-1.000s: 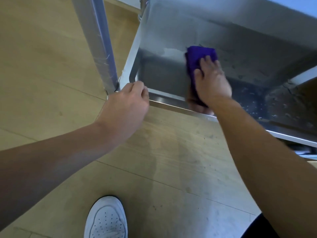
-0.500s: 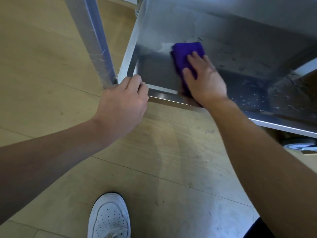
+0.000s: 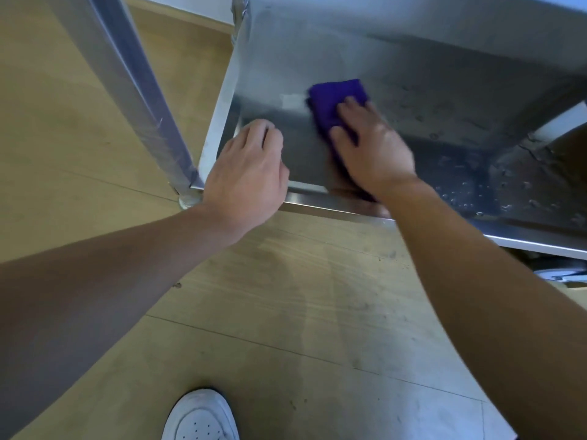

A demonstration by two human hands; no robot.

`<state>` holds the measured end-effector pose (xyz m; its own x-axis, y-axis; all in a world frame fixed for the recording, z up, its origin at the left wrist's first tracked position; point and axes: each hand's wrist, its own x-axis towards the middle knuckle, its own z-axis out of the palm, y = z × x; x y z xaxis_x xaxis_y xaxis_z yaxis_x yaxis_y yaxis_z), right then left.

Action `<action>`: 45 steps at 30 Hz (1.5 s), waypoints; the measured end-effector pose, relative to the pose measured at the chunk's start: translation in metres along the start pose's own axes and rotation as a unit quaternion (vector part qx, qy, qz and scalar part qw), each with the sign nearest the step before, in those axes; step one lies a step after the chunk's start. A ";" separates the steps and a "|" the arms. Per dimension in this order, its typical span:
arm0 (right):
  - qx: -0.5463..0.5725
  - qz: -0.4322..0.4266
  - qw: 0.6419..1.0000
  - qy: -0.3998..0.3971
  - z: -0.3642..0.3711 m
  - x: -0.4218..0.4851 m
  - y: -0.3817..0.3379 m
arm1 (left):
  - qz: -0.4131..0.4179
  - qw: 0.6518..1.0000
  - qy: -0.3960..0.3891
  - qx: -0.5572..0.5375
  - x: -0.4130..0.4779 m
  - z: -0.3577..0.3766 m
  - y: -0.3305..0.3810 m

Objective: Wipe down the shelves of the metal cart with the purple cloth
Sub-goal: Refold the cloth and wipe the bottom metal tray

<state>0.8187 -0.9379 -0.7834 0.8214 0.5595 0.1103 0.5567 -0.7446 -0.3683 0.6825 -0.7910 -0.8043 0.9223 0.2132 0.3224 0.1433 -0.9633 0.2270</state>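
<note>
Purple cloth [image 3: 333,103] is lying folded on the lower steel shelf [image 3: 444,100], toward its left side. Head view: the right hand [image 3: 371,150] is pressing it flat, palm down, fingers straight and slightly apart, forearm reaching in over the near rim. The left hand [image 3: 247,173] is hovering at the near-left corner beside the cart post [image 3: 133,84], fingers curled together; grip on the rim cannot be told. Water droplets [image 3: 470,192] are beading right of the cloth.
</note>
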 end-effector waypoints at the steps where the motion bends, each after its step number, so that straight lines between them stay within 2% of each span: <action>1: -0.009 0.044 0.999 0.006 -0.007 0.001 0.014 | 0.001 1.000 -0.003 0.003 0.000 -0.001 0.002; 3: -0.048 0.119 0.992 0.009 -0.011 0.006 0.028 | -0.004 1.000 -0.007 0.008 0.000 0.000 0.006; 5: -0.093 0.125 0.988 0.015 -0.001 0.012 0.015 | -0.008 1.000 -0.006 0.016 0.000 0.002 0.008; 7: -0.097 0.072 0.993 0.013 0.016 0.016 -0.015 | -0.007 1.000 0.000 0.029 0.000 0.003 0.007; 10: -0.049 -0.046 0.997 -0.030 0.027 0.019 -0.054 | -0.012 1.000 0.000 0.028 0.000 0.002 0.008; 13: 0.006 -0.066 0.996 -0.056 0.021 0.035 -0.042 | -0.010 1.000 -0.005 0.027 -0.001 0.000 0.006; 15: 0.001 -0.035 0.999 -0.035 0.014 0.047 -0.009 | -0.009 0.999 -0.013 0.033 -0.001 -0.001 0.006; 18: -0.062 0.087 0.994 -0.015 -0.007 0.055 0.044 | -0.007 0.999 -0.023 0.039 -0.001 -0.002 0.009; 21: -0.102 0.148 0.983 -0.025 -0.013 0.052 0.050 | -0.010 0.999 -0.017 0.047 -0.002 -0.001 0.009; 23: -0.107 0.111 0.988 -0.018 -0.001 0.049 0.023 | -0.013 0.998 -0.014 0.059 -0.002 0.001 0.009; 26: -0.088 -0.006 0.996 -0.026 0.025 0.046 -0.032 | -0.012 0.998 -0.009 0.065 -0.002 0.001 0.010; 29: -0.057 -0.036 0.997 -0.047 0.032 0.048 -0.055 | -0.010 0.998 -0.014 0.057 -0.002 -0.001 0.009; 32: -0.031 -0.012 0.999 -0.032 0.025 0.058 -0.030 | -0.012 0.999 -0.008 0.051 -0.004 0.000 0.007; 36: -0.063 0.094 0.994 -0.011 0.004 0.076 0.014 | -0.001 0.999 -0.007 0.046 -0.004 0.001 0.007; 38: -0.080 0.119 0.990 -0.015 0.001 0.080 0.017 | 0.001 0.999 -0.010 0.042 -0.004 0.000 0.007; 40: -0.095 0.101 0.990 -0.010 0.007 0.079 0.002 | -0.003 0.999 -0.013 0.044 -0.004 0.000 0.007; 45: -0.085 -0.033 0.995 -0.035 0.035 0.069 -0.056 | -0.003 0.999 -0.013 0.050 -0.004 -0.001 0.007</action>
<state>0.8401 -0.8446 -0.7873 0.7748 0.6290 0.0631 0.6272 -0.7525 -0.2009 0.6790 -0.7981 -0.8030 0.9297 0.2168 0.2977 0.1834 -0.9736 0.1362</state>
